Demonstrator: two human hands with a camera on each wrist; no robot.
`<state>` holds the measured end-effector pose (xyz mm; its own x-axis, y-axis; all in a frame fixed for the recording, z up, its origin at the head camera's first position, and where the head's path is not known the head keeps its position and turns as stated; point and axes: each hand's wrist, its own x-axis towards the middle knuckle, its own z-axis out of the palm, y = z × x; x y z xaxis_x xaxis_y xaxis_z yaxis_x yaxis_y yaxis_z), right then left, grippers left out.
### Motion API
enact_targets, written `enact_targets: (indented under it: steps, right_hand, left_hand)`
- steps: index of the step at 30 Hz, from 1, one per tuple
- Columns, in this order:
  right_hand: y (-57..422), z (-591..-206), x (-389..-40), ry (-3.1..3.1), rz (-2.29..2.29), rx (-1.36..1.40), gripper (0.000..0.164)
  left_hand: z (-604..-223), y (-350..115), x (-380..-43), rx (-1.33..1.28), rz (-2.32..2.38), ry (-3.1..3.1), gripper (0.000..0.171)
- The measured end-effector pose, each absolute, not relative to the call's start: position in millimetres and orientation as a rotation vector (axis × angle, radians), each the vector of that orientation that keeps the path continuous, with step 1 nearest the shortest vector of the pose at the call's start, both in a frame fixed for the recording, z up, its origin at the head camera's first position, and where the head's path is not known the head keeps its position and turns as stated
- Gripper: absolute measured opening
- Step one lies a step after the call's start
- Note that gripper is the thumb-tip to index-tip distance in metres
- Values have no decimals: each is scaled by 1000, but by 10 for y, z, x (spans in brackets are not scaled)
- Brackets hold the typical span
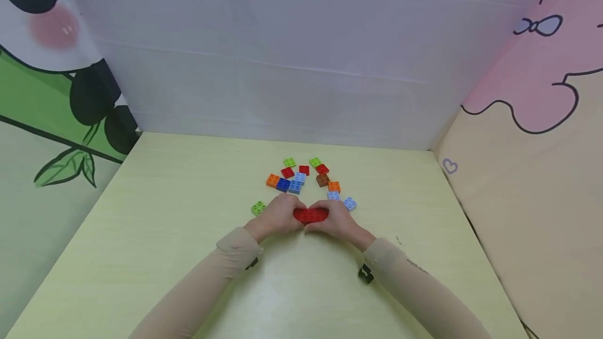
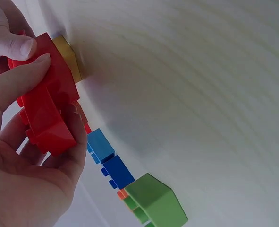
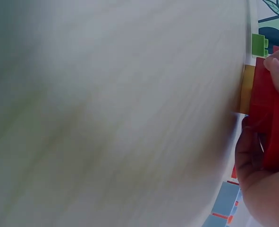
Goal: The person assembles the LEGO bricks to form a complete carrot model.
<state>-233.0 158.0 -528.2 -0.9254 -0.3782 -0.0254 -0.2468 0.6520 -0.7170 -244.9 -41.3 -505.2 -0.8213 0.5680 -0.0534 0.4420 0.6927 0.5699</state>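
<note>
Both hands hold a red toy brick assembly (image 1: 311, 215) between them, low over the table. My left hand (image 1: 282, 213) grips its left end, thumb on the near side and fingers curled round it in the left wrist view. My right hand (image 1: 336, 218) pinches the right end. Stepped red faces (image 2: 52, 125) show in the left wrist view, with studs turned away. A yellow brick (image 2: 68, 59) sits against the underside of the red bricks, near the table; whether it is joined is unclear. The fingers hide part of the assembly.
Beyond the hands lie several loose bricks, among them a dark blue brick (image 1: 283, 184), a brown brick (image 1: 322, 180) and an orange brick (image 1: 272, 181). A green brick (image 1: 258, 208) lies by the left hand, a light blue brick (image 1: 350, 203) by the right. A white backdrop (image 1: 292, 93) stands behind the table.
</note>
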Motion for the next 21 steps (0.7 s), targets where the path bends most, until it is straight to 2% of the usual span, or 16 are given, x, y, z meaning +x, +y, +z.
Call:
enact_targets:
  steps: [21]
  right_hand:
    - [1559,-5316,-2345,2674,-1194,-482,41]
  left_hand:
    - [-5112,-440,-2463,778,886,2671,33]
